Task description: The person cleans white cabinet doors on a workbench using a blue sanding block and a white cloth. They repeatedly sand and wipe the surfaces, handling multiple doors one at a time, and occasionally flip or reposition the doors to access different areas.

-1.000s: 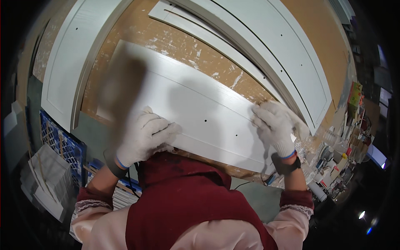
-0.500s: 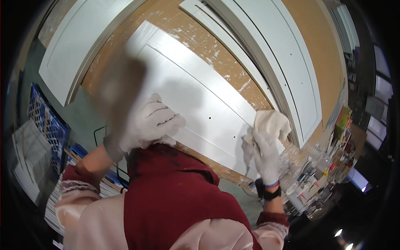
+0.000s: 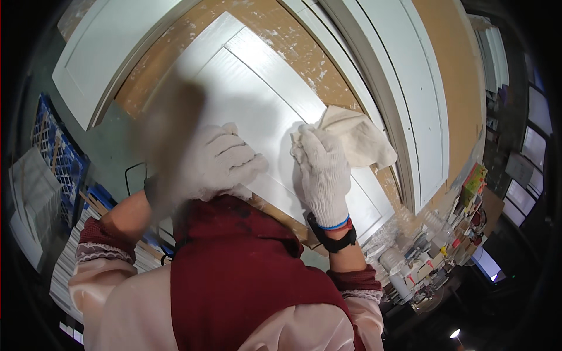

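Observation:
A white door panel (image 3: pixel 266 126) with a grooved frame lies slantwise on the work table in front of me. My right hand (image 3: pixel 322 167), in a white knit glove, presses a bunched cream cloth (image 3: pixel 360 137) onto the panel's face. The cloth's loose part spreads rightward over the panel's far edge. At the panel's near edge is my left hand (image 3: pixel 225 158), gloved too, its fingers curled and closed. What those fingers hold, if anything, is hidden. A blurred brown-grey shape (image 3: pixel 175 134) close to the lens covers part of the left hand and wrist.
More white panels lie at the far left (image 3: pixel 117 52) and far right (image 3: pixel 404 88) of the paint-spotted brown table (image 3: pixel 310 64). Bottles and small boxes (image 3: pixel 421 245) crowd the right end. A blue lattice crate (image 3: pixel 52 152) and stacked pale boards (image 3: pixel 35 193) stand at left.
My right hand has slid left along the panel with the cloth, which now lies more spread out. My left hand stays near the same edge. The view has shifted slightly.

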Demonstrator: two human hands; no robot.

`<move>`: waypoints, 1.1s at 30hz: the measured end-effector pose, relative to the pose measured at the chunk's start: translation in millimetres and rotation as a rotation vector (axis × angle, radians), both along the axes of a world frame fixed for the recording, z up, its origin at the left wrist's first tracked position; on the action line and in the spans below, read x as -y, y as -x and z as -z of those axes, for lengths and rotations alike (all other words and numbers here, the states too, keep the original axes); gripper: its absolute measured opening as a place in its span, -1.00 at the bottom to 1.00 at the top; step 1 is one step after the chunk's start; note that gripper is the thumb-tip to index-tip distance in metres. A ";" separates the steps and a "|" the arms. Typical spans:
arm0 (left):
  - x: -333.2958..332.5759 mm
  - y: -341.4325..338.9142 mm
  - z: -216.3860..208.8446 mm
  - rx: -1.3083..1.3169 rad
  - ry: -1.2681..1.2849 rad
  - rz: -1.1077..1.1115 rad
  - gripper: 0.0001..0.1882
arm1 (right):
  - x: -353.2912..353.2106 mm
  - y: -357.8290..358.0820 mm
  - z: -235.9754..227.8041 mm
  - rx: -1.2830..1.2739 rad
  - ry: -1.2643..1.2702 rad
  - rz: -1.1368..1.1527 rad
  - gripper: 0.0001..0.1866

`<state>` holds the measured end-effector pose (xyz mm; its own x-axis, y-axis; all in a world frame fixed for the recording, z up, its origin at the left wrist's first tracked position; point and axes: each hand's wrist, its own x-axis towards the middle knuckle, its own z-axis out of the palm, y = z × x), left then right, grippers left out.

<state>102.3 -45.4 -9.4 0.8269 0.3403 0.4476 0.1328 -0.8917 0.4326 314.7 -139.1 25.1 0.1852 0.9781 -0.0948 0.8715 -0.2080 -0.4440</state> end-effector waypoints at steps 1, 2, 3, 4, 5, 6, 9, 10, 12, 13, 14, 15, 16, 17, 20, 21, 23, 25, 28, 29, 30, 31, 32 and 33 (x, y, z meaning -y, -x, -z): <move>0.3 0.0 0.8 -0.001 -0.004 0.002 -0.64 | 4.7 -1.4 1.5 0.070 -0.013 0.003 -0.76; 0.8 0.5 1.4 -0.001 -0.008 0.006 -0.63 | 21.9 -7.4 6.4 0.017 -0.052 0.085 -0.76; 1.0 2.0 1.9 -0.002 -0.008 0.003 -0.62 | 49.8 -18.7 13.5 -0.037 -0.089 0.160 -0.76; 0.3 2.8 2.2 0.007 -0.015 0.000 -0.62 | 70.0 -30.6 10.4 -0.283 -0.068 0.370 -0.74; 0.2 2.5 1.7 0.015 -0.016 0.002 -0.62 | 91.4 -42.6 7.9 -0.520 -0.098 0.605 -0.71; 1.3 3.3 1.9 0.024 -0.015 -0.001 -0.62 | 104.4 -54.3 1.7 -0.950 -0.075 0.968 -0.67; 1.3 4.8 0.7 0.004 0.010 0.013 -0.63 | 122.8 -69.0 -4.1 -0.579 0.175 0.695 -0.77; 1.3 5.3 1.9 0.000 -0.013 0.013 -0.62 | 115.5 -63.0 -11.3 -0.234 0.241 0.458 -0.83; 3.0 5.2 4.9 -0.005 -0.058 0.015 -0.61 | 77.1 -42.4 -10.3 0.016 0.089 0.144 -0.85; 4.3 4.3 3.9 -0.001 -0.048 0.012 -0.62 | 54.8 -30.3 -7.8 0.146 0.012 -0.011 -0.85; 4.0 2.4 2.4 0.010 -0.042 0.016 -0.64 | 33.2 -12.4 -5.7 0.117 -0.031 0.015 -0.82; 2.1 0.9 -0.2 0.019 -0.044 0.018 -0.66 | 11.1 5.3 -0.5 0.087 -0.082 0.038 -0.80; 2.7 -0.3 0.2 0.030 -0.053 0.014 -0.68 | -10.4 17.5 8.4 0.030 -0.146 -0.006 -0.82; 5.3 0.2 4.6 0.038 -0.066 0.003 -0.71 | -26.7 27.5 11.7 -0.029 -0.216 -0.060 -0.84; 0.9 7.4 -0.3 -0.048 -0.044 0.050 -0.73 | -47.0 42.2 -22.2 -0.686 0.218 0.151 -0.77; 0.7 6.5 -2.4 -0.092 -0.020 0.065 -0.73 | -48.8 40.8 -31.6 -0.868 0.290 0.220 -0.74; 1.7 1.8 -6.2 -0.033 0.031 0.030 -0.61 | -25.3 27.1 -52.5 -1.165 0.235 0.301 -0.65; 9.1 -2.4 -1.1 0.082 0.030 -0.042 -0.55 | 18.9 -0.9 -58.4 -1.278 0.039 0.546 -0.50; 5.4 -0.9 -12.4 -0.025 0.109 0.025 -0.49 | 67.3 -34.0 -57.6 -1.003 -0.157 0.784 -0.41; 5.7 0.5 -12.8 -0.031 0.106 0.018 -0.49 | 87.5 -46.7 -61.2 -0.954 -0.042 0.815 -0.39; 5.2 -0.6 -13.2 -0.034 0.102 0.029 -0.48 | 108.4 -48.6 -57.0 -0.821 0.036 0.804 -0.37; 5.0 -0.3 -13.2 -0.040 0.099 0.031 -0.48 | 128.0 -50.6 -52.3 -0.691 0.118 0.783 -0.35; 4.5 -1.9 -11.7 -0.013 0.079 0.029 -0.47 | 147.9 -48.5 -40.3 -0.479 0.170 0.707 -0.33; 5.4 -2.5 -8.8 0.007 0.058 0.018 -0.46 | 155.3 -45.7 -34.8 -0.277 0.223 0.618 -0.32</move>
